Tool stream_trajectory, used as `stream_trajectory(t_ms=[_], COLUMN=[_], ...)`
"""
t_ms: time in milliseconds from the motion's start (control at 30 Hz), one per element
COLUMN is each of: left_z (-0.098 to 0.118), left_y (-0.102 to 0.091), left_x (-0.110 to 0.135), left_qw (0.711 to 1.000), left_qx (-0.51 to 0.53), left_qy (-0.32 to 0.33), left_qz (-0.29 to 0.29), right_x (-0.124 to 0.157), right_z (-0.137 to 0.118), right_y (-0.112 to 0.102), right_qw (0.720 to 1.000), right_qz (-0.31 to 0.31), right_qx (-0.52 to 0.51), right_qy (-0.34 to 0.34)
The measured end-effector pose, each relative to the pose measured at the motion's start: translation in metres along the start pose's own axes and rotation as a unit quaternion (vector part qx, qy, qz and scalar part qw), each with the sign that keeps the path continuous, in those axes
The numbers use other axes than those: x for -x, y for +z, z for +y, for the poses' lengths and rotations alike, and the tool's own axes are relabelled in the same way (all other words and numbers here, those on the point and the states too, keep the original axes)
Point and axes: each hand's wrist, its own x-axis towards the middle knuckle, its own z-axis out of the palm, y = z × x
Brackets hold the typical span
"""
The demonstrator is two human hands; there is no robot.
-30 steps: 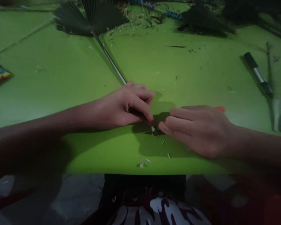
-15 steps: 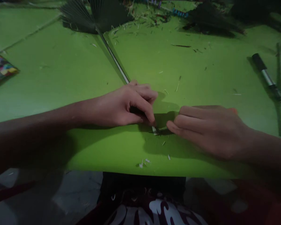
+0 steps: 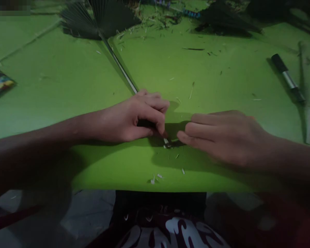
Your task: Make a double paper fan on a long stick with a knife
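Note:
A dark pleated palm-leaf fan (image 3: 113, 17) lies at the back left, its long thin stalk (image 3: 119, 67) running diagonally toward me. My left hand (image 3: 146, 115) is closed round the lower stalk, pressing it to the green tabletop. The stalk's pale cut end pokes out below the fingertips. From the right, my right hand (image 3: 222, 137) is closed on a knife, mostly hidden under the palm. Its thin dark blade (image 3: 176, 142) reaches the stalk's end, and a bit of orange shows behind the knuckles.
Small pale shavings (image 3: 159, 176) lie near the front edge of the green table (image 3: 113, 172). A black-and-silver marker (image 3: 288, 78) rests at right, beside a long thin strip. A colourful patterned item (image 3: 0, 82) sits at left. More dark leaves (image 3: 227, 17) and scraps spread along the back.
The whole view has shifted slightly, so most things appear a little further left. Both hands keep their holds, the blade still at the stalk's end.

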Motion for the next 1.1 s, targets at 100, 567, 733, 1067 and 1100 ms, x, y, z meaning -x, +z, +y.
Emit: stream_trajectory(t_ms=[100,567,733,1067,1100], left_z=[-0.001,-0.001,-0.001,0.002,0.002], left_y=[0.000,0.001,0.001,0.009,0.010], left_x=[0.000,0.001,0.001,-0.003,-0.005], left_qw=[1.000,1.000,1.000,0.999,0.999], left_qx=[0.005,0.008,0.006,-0.020,-0.023], left_qy=[0.008,-0.007,-0.011,0.005,0.008], left_qz=[-0.001,0.000,0.004,0.040,0.042], right_x=[0.001,0.006,0.005,0.000,0.000], right_z=[0.005,0.012,0.012,0.007,0.007], right_y=[-0.005,-0.006,-0.005,0.001,0.002], right_qw=[0.998,0.989,0.995,0.998,0.998], right_qz=[-0.038,-0.085,-0.069,-0.043,-0.043], right_qx=[-0.046,-0.099,-0.062,0.040,0.044], right_qy=[0.031,0.064,0.045,-0.029,-0.032])
